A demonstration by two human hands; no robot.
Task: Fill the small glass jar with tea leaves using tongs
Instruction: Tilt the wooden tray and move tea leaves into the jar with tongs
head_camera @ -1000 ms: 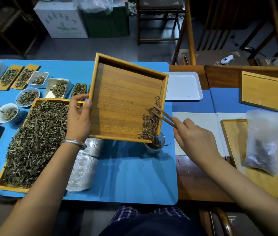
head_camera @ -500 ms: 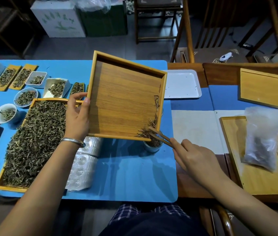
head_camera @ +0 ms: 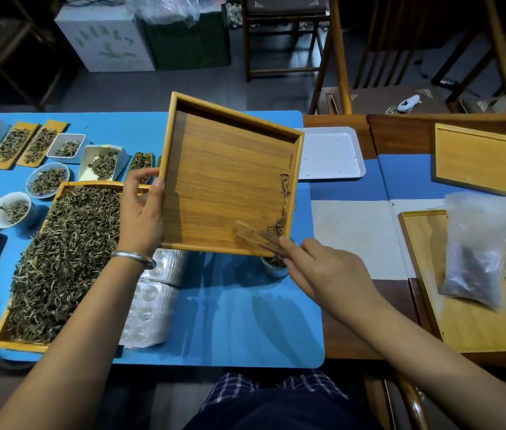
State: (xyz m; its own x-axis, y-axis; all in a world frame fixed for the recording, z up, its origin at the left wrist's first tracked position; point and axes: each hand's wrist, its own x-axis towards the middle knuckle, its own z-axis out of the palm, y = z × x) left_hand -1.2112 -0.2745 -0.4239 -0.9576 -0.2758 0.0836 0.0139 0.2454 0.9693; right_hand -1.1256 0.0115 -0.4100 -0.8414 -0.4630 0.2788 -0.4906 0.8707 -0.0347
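My left hand (head_camera: 141, 212) grips the left edge of a square bamboo tray (head_camera: 224, 181), held tilted above the blue mat. A few tea leaves (head_camera: 281, 212) cling along the tray's right inner edge and lower right corner. My right hand (head_camera: 326, 274) holds wooden tongs (head_camera: 258, 235), blurred, with their tips over the tray's lower right part. The small glass jar (head_camera: 275, 268) stands on the mat just under the tray's lower right corner, partly hidden by the tray and my right hand; dark leaves show inside it.
A large bamboo tray heaped with tea leaves (head_camera: 59, 259) lies at the left. Small dishes of leaves (head_camera: 47, 180) line the back left. Plastic blister packs (head_camera: 152, 299) lie under my left wrist. A white tray (head_camera: 329, 153) and a plastic bag of tea (head_camera: 478, 252) sit at the right.
The pile of leaves in the tray's lower right corner has shrunk to a few strands. My right hand swept the tongs down and then leftward along the tray's bottom edge.
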